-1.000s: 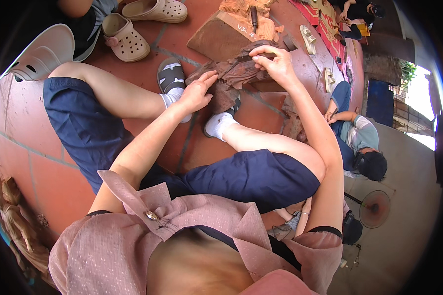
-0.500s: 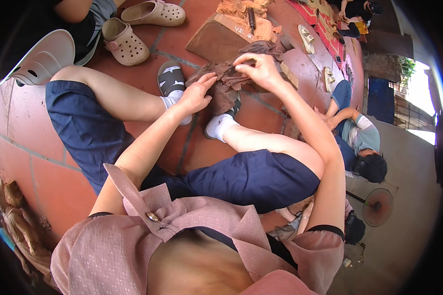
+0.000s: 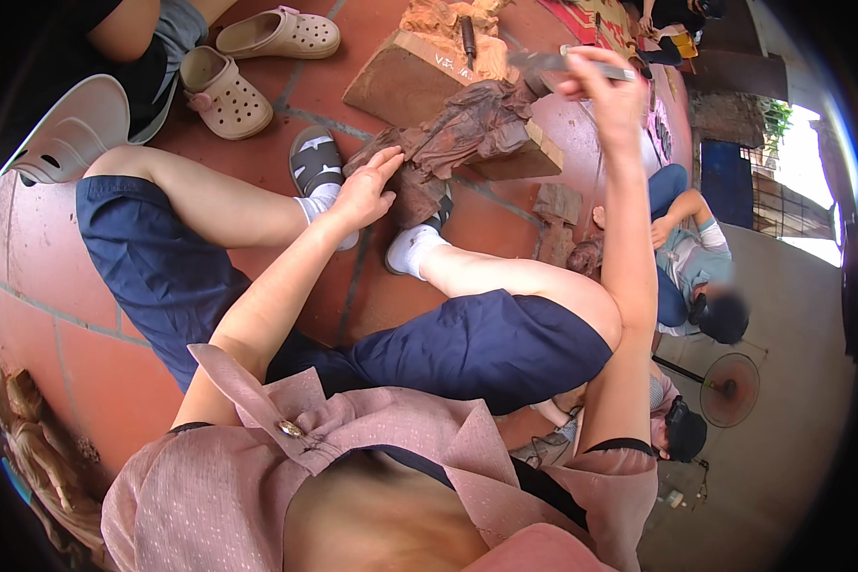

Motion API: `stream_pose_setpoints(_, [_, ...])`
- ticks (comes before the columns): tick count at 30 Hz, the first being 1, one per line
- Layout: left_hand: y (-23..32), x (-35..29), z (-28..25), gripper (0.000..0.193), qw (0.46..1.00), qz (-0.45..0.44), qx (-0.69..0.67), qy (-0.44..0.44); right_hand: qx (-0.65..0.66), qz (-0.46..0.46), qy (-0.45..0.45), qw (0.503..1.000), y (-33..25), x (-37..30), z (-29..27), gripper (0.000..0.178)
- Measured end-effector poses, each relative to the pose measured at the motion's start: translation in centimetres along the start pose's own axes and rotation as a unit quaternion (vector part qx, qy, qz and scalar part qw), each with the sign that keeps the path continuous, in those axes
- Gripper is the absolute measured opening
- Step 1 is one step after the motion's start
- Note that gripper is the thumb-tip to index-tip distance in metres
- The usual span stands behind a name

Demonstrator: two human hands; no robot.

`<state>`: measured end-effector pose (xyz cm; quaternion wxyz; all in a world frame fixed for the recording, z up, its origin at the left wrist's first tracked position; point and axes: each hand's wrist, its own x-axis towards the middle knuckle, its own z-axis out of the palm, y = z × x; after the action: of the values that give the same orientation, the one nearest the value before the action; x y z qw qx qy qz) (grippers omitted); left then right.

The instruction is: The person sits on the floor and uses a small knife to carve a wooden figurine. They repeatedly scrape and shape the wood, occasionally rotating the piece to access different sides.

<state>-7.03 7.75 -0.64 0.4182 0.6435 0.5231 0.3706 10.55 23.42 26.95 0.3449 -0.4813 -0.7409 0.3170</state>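
Observation:
A dark reddish-brown carved wooden figure (image 3: 472,124) lies between my feet, with folds cut along its surface. My left hand (image 3: 364,191) rests on its near-left end, fingers stretched out and lying flat. Up beyond the far-right end, my right hand (image 3: 605,91) is raised and closed around a thin, flat grey tool (image 3: 543,62). The tool extends leftward from the fingers, above the carving; motion blur hides its exact kind. A pale wooden block (image 3: 524,153) sits under the carving's right side.
Beyond it stands a lighter carved block (image 3: 396,81) with a dark-handled tool (image 3: 468,43) on it. Beige clogs (image 3: 229,100) and a white visor (image 3: 76,124) are at upper left. Brown wood pieces (image 3: 555,214) lie right of my foot. A seated person (image 3: 696,253) and a fan (image 3: 729,389) are farther right.
My right hand has lifted off the carving and moved up and right, and the grey tool now shows in it. My left hand stays on the carving. The view has shifted slightly.

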Motion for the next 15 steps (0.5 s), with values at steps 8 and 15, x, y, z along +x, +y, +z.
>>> stream_pose_setpoints(8, [0.5, 0.1, -0.2, 0.064, 1.000, -0.006, -0.016, -0.018, 0.000, -0.008, 0.014, 1.000, 0.5, -0.7, -0.2, 0.014])
stream_pose_setpoints(15, [0.4, 0.0, -0.3, 0.066, 0.999, -0.012, -0.019, -0.024, -0.112, 0.001, -0.065, 0.992, 2.0, -1.2, 3.8, 0.010])
